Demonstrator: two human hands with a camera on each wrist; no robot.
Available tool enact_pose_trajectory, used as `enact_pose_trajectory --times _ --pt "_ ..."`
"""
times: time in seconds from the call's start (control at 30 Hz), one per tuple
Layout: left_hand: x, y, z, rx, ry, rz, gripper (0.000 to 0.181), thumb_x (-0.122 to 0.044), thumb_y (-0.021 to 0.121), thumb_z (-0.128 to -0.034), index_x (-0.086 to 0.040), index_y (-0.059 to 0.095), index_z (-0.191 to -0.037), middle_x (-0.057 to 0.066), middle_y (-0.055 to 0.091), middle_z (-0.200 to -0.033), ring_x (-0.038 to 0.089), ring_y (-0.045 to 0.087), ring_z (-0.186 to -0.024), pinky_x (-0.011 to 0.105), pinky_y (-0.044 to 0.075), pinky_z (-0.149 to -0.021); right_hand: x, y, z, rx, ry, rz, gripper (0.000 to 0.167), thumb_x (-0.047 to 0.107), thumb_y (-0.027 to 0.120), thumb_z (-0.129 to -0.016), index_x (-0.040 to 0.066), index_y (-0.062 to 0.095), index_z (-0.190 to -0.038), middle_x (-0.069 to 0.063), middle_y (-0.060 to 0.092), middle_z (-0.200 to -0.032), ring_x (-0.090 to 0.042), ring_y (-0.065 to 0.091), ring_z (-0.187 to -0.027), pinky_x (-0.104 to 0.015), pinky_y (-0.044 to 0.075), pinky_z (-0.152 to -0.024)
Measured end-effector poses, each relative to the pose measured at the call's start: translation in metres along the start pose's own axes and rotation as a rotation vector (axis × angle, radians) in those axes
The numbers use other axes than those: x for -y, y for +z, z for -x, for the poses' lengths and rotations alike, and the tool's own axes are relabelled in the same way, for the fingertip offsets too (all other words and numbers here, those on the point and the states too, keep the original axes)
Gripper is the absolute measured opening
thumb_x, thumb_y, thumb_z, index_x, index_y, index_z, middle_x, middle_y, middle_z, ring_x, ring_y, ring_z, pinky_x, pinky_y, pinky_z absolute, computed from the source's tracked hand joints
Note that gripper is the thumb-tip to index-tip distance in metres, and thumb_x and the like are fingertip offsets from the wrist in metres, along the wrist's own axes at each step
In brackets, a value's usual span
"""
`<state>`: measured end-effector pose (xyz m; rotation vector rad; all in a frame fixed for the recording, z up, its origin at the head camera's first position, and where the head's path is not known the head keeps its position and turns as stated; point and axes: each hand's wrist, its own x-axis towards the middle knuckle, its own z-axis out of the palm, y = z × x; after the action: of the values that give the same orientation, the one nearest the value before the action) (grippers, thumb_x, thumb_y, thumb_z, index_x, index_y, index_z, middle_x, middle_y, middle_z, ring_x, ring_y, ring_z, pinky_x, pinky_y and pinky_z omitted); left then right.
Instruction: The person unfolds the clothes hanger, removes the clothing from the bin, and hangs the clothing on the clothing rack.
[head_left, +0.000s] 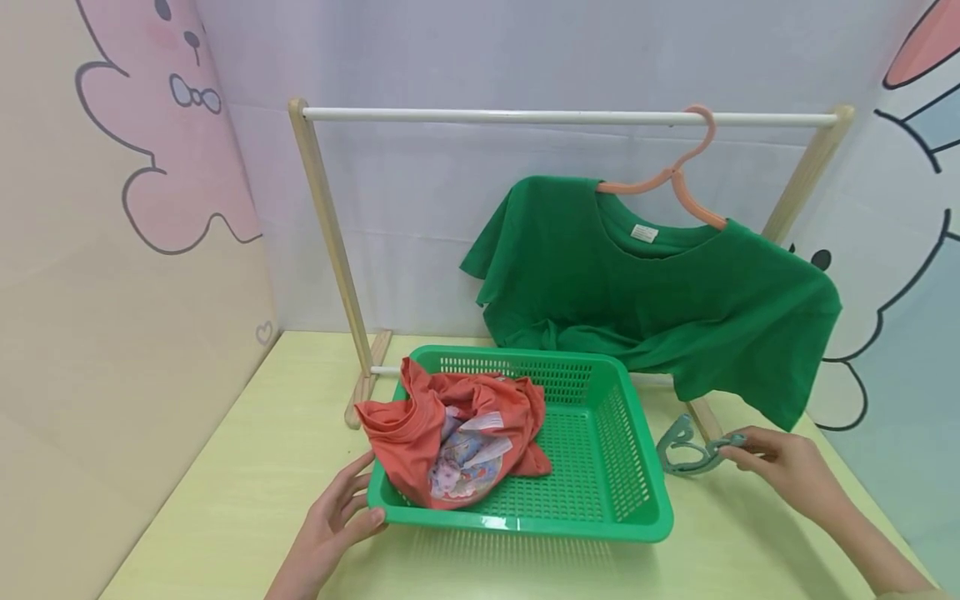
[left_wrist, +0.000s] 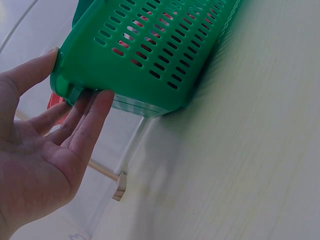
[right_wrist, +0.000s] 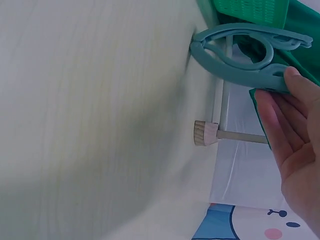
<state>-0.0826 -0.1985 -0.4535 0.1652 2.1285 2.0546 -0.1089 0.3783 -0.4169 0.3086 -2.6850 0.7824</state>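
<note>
My left hand grips the left front corner of a green plastic basket, thumb on the rim and fingers beneath it in the left wrist view. An orange-red garment with a printed picture lies crumpled in the basket's left part, partly over its rim. To the right of the basket, my right hand pinches one end of a teal hanger, which looks folded, between thumb and fingers. Its far end is low, close to the table. Behind, a green T-shirt hangs on a pink hanger.
A rack with a white rail and wooden legs stands behind the basket on the pale wood-grain table. Walls with cartoon animals close off the left, back and right sides.
</note>
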Motion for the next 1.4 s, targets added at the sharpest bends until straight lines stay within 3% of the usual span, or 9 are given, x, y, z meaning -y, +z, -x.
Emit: enact_pose_trajectory --times 0.1,0.17,0.37,0.5,0.7,0.9,1.1,1.2,1.4 --pt "-0.001 0.001 0.000 -0.013 -0.016 -0.004 0.066 -0.010 0.063 -0.0954 -0.018 0.032 -0.153 -0.007 0.060 -0.127 0.007 0.065 -0.106 0.037 0.060 -0.086 0.003 -0.003 -0.002 0.029 0.102 -0.021 0.010 0.016 0.071 -0.091 0.009 0.071 -0.098 0.011 0.073 -0.080 0.009 0.066 -0.070 -0.017 0.054 -0.060" --pt "-0.002 0.001 0.000 -0.020 -0.021 -0.004 0.066 -0.010 0.063 -0.0953 -0.019 0.032 -0.153 -0.004 0.059 -0.128 0.008 0.065 -0.106 0.037 0.060 -0.086 0.004 -0.004 -0.003 0.017 0.111 -0.037 0.015 0.015 0.070 -0.091 0.005 0.069 -0.103 0.012 0.073 -0.081 0.009 0.066 -0.070 -0.018 0.056 -0.059" --pt "-0.002 0.001 0.001 -0.027 -0.025 -0.011 0.066 -0.010 0.063 -0.0952 -0.020 0.033 -0.153 -0.001 0.059 -0.129 0.008 0.065 -0.106 0.037 0.060 -0.086 0.009 -0.006 -0.006 -0.096 0.012 -0.074 0.032 0.004 0.070 -0.089 0.002 0.061 -0.120 0.028 0.069 -0.082 0.012 0.065 -0.065 -0.017 0.054 -0.054" --pt "-0.002 0.001 0.002 -0.030 -0.026 -0.016 0.065 -0.011 0.063 -0.0953 -0.020 0.033 -0.153 -0.001 0.058 -0.129 0.008 0.065 -0.106 0.037 0.060 -0.085 0.016 -0.008 -0.010 -0.170 -0.032 -0.076 0.036 -0.001 0.070 -0.088 0.003 0.058 -0.122 0.036 0.064 -0.081 0.011 0.064 -0.060 -0.015 0.053 -0.052" --pt "-0.002 0.001 0.002 -0.029 -0.019 -0.018 0.065 -0.010 0.063 -0.0954 -0.020 0.033 -0.153 0.000 0.058 -0.131 0.008 0.065 -0.106 0.037 0.060 -0.085 0.032 -0.014 -0.021 -0.297 -0.088 -0.071 0.042 -0.007 0.064 -0.090 0.001 0.055 -0.130 0.033 0.058 -0.084 0.017 0.059 -0.064 -0.006 0.049 -0.057" --pt "-0.001 0.000 0.002 -0.024 -0.013 -0.016 0.065 -0.010 0.063 -0.0954 -0.020 0.033 -0.153 -0.001 0.058 -0.130 0.008 0.065 -0.107 0.037 0.060 -0.086 0.057 -0.018 -0.036 -0.349 -0.071 -0.087 0.044 -0.001 0.060 -0.095 0.006 0.052 -0.138 0.032 0.055 -0.086 0.017 0.057 -0.063 -0.006 0.047 -0.056" --pt "0.002 0.000 0.002 0.006 0.010 -0.009 0.067 -0.008 0.062 -0.0958 -0.018 0.031 -0.154 -0.009 0.061 -0.126 0.007 0.065 -0.107 0.037 0.059 -0.087 0.080 -0.013 -0.048 -0.324 -0.010 -0.142 0.043 0.006 0.057 -0.099 0.005 0.044 -0.140 0.032 0.055 -0.091 0.011 0.061 -0.059 -0.015 0.052 -0.049" --pt "0.001 0.000 0.002 0.004 0.005 -0.006 0.067 -0.009 0.062 -0.0956 -0.019 0.031 -0.154 -0.007 0.060 -0.127 0.008 0.066 -0.106 0.037 0.059 -0.088 0.092 -0.008 -0.053 -0.282 0.011 -0.164 0.042 0.011 0.054 -0.101 0.005 0.041 -0.140 0.029 0.056 -0.093 0.004 0.062 -0.055 -0.021 0.053 -0.047" --pt "-0.004 0.001 0.001 -0.033 -0.024 -0.035 0.067 -0.012 0.066 -0.0937 -0.023 0.035 -0.152 0.005 0.057 -0.133 0.011 0.068 -0.103 0.035 0.059 -0.087 0.113 0.006 -0.064 -0.180 0.031 -0.244 0.042 0.016 0.053 -0.103 0.008 0.039 -0.142 0.002 0.062 -0.101 -0.001 0.066 -0.062 -0.027 0.056 -0.049"
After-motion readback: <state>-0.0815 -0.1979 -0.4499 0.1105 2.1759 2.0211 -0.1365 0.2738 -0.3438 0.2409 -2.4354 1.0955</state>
